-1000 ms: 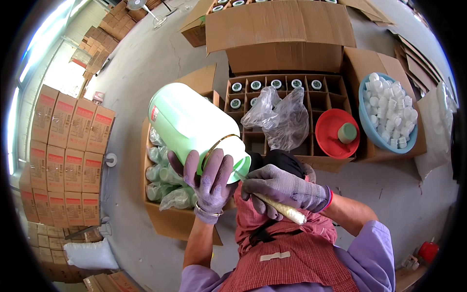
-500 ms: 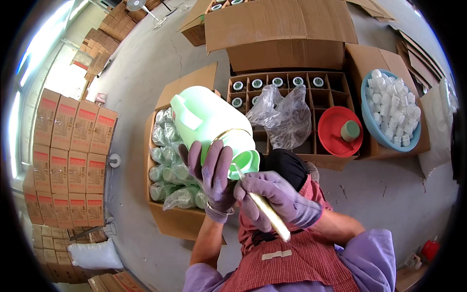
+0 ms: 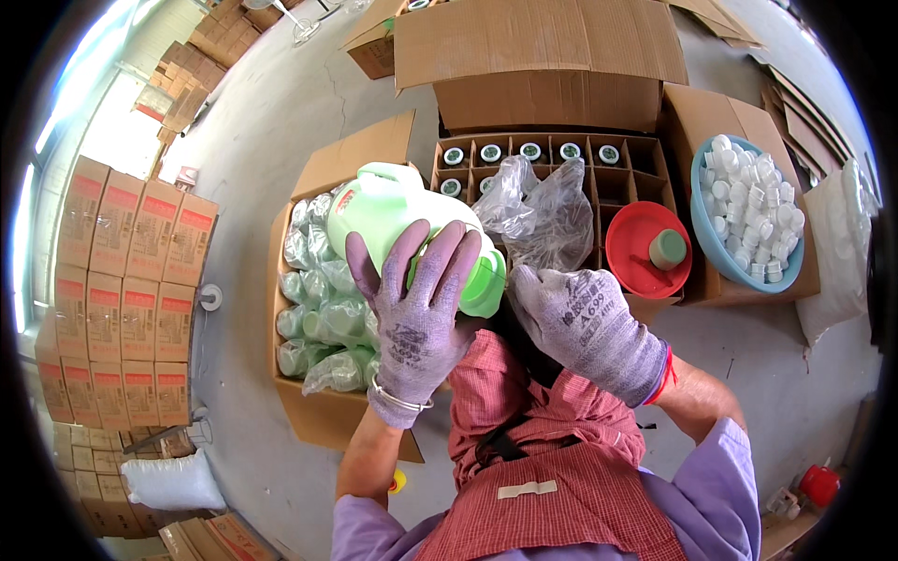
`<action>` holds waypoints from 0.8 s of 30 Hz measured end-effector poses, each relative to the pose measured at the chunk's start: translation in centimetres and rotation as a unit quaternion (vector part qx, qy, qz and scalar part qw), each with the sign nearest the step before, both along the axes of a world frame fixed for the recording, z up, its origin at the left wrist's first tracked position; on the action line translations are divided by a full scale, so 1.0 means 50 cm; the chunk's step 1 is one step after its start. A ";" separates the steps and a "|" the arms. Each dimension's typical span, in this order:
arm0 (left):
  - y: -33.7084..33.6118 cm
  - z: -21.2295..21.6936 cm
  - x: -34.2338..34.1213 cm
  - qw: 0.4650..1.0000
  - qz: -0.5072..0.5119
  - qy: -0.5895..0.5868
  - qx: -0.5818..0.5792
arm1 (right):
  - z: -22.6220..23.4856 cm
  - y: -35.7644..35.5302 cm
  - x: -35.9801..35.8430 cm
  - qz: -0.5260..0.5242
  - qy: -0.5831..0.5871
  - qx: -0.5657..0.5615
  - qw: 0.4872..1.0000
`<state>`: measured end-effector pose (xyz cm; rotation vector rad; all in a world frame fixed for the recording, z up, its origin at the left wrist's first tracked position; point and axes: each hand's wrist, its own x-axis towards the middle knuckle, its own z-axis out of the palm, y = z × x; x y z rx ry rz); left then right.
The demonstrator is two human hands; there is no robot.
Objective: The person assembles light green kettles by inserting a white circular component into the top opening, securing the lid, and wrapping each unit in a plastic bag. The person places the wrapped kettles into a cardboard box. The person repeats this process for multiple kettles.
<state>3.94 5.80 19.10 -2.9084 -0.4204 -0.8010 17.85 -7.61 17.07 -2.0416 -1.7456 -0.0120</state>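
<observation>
A pale green plastic jug (image 3: pixel 374 217) lies tilted, its handle up and its wide spout (image 3: pixel 485 283) toward me. My left hand (image 3: pixel 416 309), in a purple-grey glove, is spread over the jug's neck, thumb below the spout, gripping it. Just right of the spout my right hand (image 3: pixel 580 318), gloved alike, is closed in a fist, back of the hand up. What it may hold is hidden; a thin dark line shows between fist and spout. Under the jug stands an open carton (image 3: pixel 281 332) of green pieces wrapped in clear plastic (image 3: pixel 337 321).
Ahead stands a divided carton (image 3: pixel 613 192) with several capped containers (image 3: pixel 530 151). Crumpled clear bags (image 3: pixel 543 210) and a red bowl (image 3: pixel 622 238) with a green cup (image 3: pixel 668 250) lie on it. A blue basin (image 3: pixel 702 210) of white caps (image 3: pixel 753 206) is at right; stacked cartons (image 3: pixel 126 299) stand at left.
The pale stick in my right hand is no longer seen; that hand has moved right and turned knuckles up. The jug has rolled, handle upward, and my left fingers have spread over its neck.
</observation>
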 end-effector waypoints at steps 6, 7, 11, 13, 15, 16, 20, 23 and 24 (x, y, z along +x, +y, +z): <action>-0.002 -0.020 0.003 0.999 -0.005 -0.014 0.045 | -0.003 0.008 -0.005 -0.038 0.045 -0.086 0.995; -0.001 -0.028 0.003 0.998 -0.004 -0.020 0.052 | -0.011 0.010 -0.005 -0.038 0.075 -0.100 0.991; -0.001 -0.051 -0.001 0.996 -0.002 -0.038 0.084 | -0.057 0.011 -0.001 -0.012 0.145 -0.020 0.989; 0.004 -0.056 -0.001 0.995 -0.005 -0.039 0.093 | -0.067 0.017 0.007 0.007 0.183 0.009 0.983; 0.007 -0.067 -0.002 0.994 -0.008 -0.045 0.098 | -0.044 0.024 0.015 0.014 0.334 -0.082 0.939; 0.008 -0.070 -0.002 0.994 -0.009 -0.048 0.100 | -0.032 0.025 0.020 0.026 0.418 -0.125 0.899; 0.014 -0.055 0.007 0.996 0.001 -0.093 0.015 | -0.001 0.019 0.030 0.054 0.692 -0.212 0.688; 0.021 -0.056 0.017 0.996 0.001 -0.089 -0.008 | 0.003 0.016 0.019 0.036 0.626 -0.107 0.772; 0.022 -0.058 0.017 0.995 0.000 -0.098 -0.007 | 0.010 0.018 0.020 0.017 0.603 -0.111 0.790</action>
